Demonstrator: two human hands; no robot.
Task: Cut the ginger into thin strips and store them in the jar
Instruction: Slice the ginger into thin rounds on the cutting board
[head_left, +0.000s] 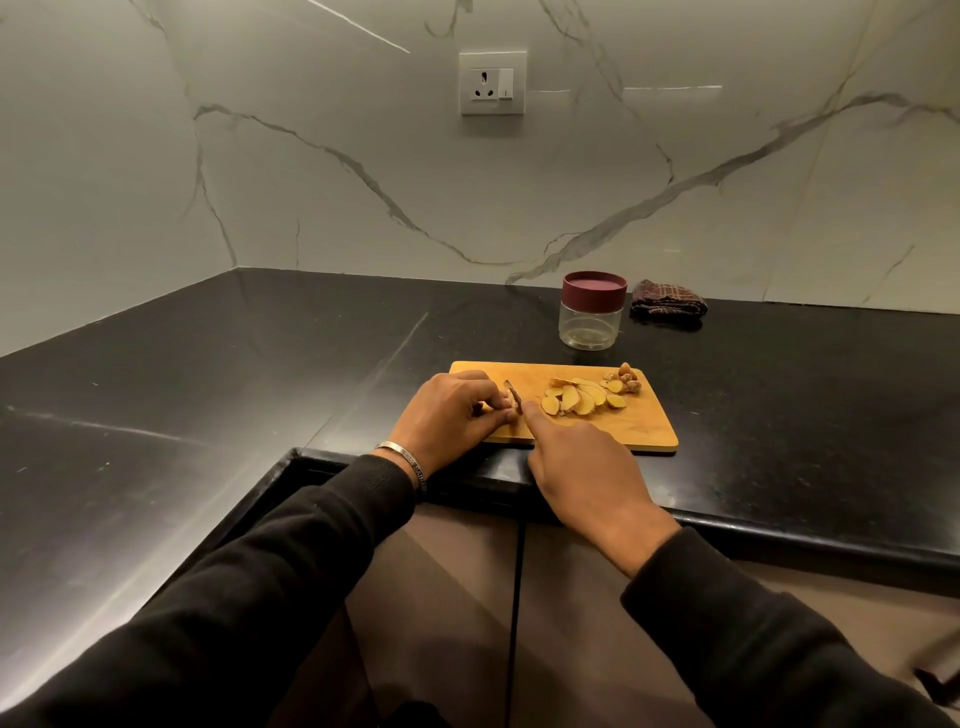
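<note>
The left hand (451, 415) rests on the near left corner of the board (644, 431), its fingers curled down and pinching a small piece of ginger (514, 399) between fingertips and thumb; the piece stands on edge, brown skin showing along its top. A metal bangle (402, 457) circles that wrist just above a black sleeve (270, 587). The right hand (587, 467) reaches in from the near side with its index finger stretched forward, the tip lying just beside the held piece; the other fingers are folded under, and whether they grip a knife handle cannot be told, since no blade or handle shows clearly. To the right of both hands, mid-board, a fan of pale yellow slices (574, 399) lies overlapping, touching one another. At the far right corner of the board sit a few knobbly trimmings (626, 378) with skin on, just beside the slices. The board lies flat near the front edge of a black counter (208, 395). Behind the board, apart from it, stands the jar (591, 325), clear, upright, with a maroon lid (595, 292) on top. A dark checked cloth (668, 305) lies bunched to the jar's right, against the marble wall (363, 171), which carries a white socket (492, 83).
</note>
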